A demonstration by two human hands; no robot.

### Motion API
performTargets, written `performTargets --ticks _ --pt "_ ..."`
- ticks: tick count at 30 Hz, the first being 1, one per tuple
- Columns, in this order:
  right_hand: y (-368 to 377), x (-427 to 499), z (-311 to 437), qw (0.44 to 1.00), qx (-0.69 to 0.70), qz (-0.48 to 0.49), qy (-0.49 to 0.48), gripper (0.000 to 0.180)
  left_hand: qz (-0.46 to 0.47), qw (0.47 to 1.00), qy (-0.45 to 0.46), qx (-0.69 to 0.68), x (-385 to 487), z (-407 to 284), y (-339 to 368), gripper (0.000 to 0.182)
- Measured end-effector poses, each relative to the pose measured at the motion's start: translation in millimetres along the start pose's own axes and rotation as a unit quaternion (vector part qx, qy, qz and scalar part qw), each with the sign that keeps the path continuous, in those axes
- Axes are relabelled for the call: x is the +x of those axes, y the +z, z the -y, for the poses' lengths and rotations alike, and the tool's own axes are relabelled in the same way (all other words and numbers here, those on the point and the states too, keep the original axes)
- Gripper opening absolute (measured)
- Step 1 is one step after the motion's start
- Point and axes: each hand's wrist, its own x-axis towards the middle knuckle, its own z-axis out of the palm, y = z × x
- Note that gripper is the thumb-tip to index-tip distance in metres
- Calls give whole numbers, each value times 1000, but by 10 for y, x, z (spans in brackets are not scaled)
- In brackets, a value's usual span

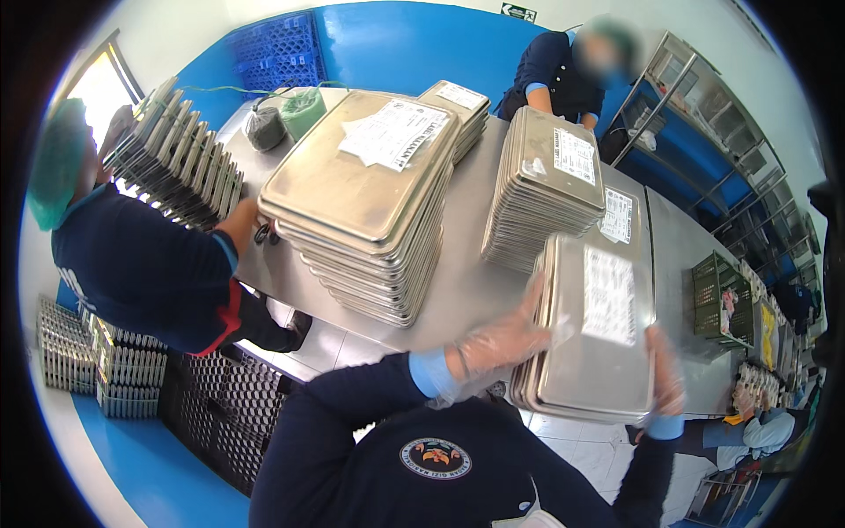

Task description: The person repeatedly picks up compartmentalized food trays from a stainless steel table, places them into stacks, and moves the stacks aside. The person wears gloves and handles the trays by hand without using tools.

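Between my two hands is a short stack of lidded metal food trays [568,369], with a printed paper label [608,296] on the top lid. My left hand [505,336], in a clear plastic glove, grips the stack's left side. On the right side my gloved right hand [665,373] presses against the edge; motion blurs both hands. A tall tray stack [360,218] stands to the left, loose labels [396,135] lying on its lid. Behind the held trays rises another labelled tray stack [544,191]. Next to it lies a labelled tray [627,228], partly covered.
A steel table [455,290] carries the stacks. At left, a co-worker in a green hair cover [142,264] is beside string-tied trays [175,155]; another person [554,72] stands across the table. Twine rolls [304,112], a green crate [719,300] and a black pallet [218,402] are also around.
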Motion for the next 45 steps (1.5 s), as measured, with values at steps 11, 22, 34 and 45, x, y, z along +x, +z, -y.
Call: performTargets --ticks 11,22,34,45 --pt "2055 383 2256 948 -39 142 -283 50 -59 915 201 344 -480 -2451 -2387 30" --pt "3564 1116 2178 931 -22 303 -201 68 -187 959 -20 214 -966 -2370 -3930 25" --pt "3555 1165 1880 934 -56 234 -263 75 -231 952 44 194 -985 -2181 -3878 70" --pt "3625 1402 324 933 -127 161 -296 70 -218 712 -32 666 -1339 -428 -4240 38"
